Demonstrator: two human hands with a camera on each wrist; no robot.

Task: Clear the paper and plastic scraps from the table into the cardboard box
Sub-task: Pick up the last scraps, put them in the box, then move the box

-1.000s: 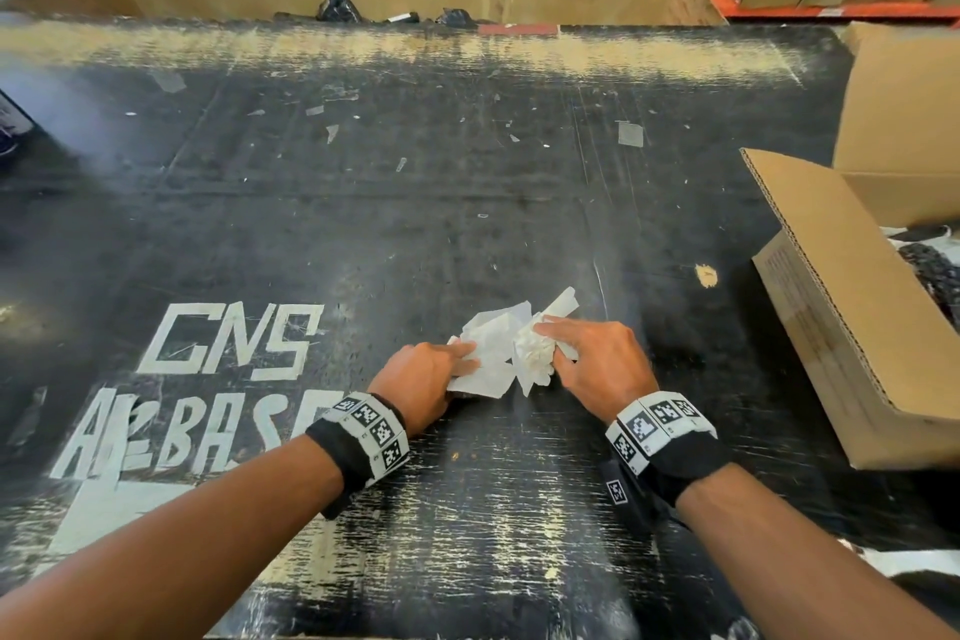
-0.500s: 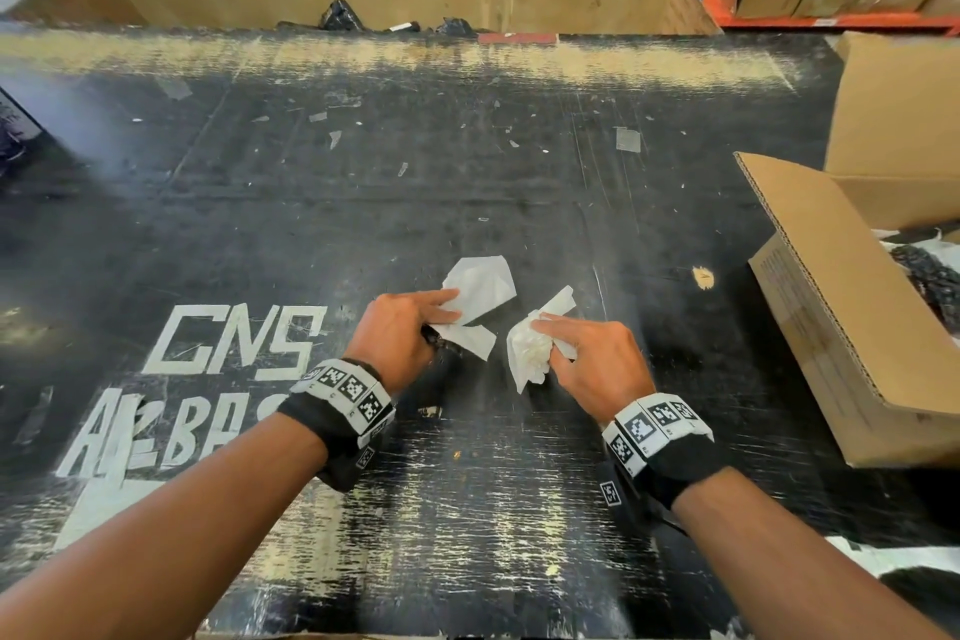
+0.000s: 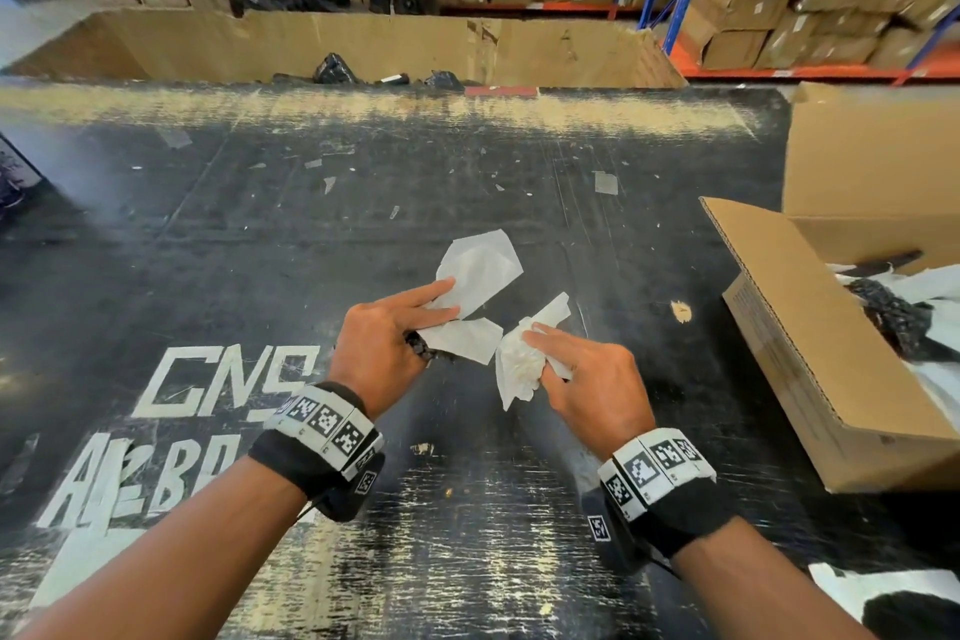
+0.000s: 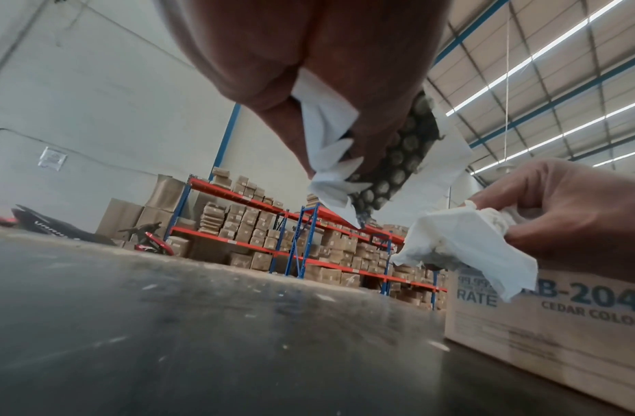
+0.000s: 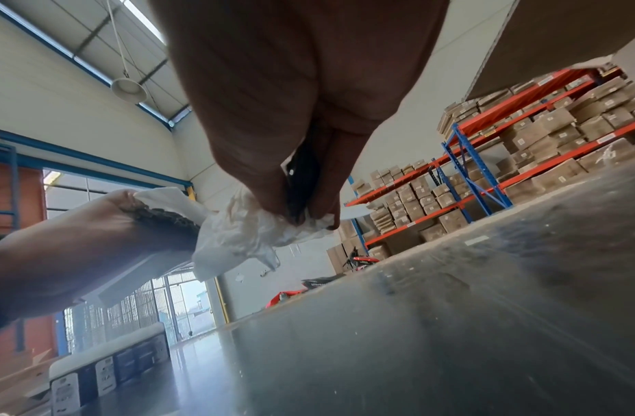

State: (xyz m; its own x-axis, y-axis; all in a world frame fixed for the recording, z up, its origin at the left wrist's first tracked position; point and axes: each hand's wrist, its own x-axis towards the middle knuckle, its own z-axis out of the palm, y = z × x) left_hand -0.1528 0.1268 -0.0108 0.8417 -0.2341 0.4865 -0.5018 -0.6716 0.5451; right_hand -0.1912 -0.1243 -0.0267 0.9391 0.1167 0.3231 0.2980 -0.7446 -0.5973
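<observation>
My left hand [image 3: 415, 327] holds flat white paper scraps [image 3: 478, 276] and a strip of black bubble wrap [image 4: 397, 169] a little above the black table [image 3: 260, 250]. My right hand [image 3: 550, 359] pinches a crumpled white paper wad [image 3: 519, 369] just right of it, with a dark scrap [image 5: 303, 180] tucked under its fingers. The two bundles hang apart, near the table's middle. The open cardboard box [image 3: 810, 353] stands at the right edge, with white and black scraps inside.
Small paper bits and tape flecks [image 3: 605, 182] lie scattered over the far half of the table. A tan chip [image 3: 680, 311] lies between my hands and the box. A large cardboard bin [image 3: 363, 42] stands behind the table, shelving with cartons beyond.
My hands have lifted off the table and drawn apart, splitting the pile: the left took the flat sheets, the right the crumpled wad. Both rose slightly in the last half second.
</observation>
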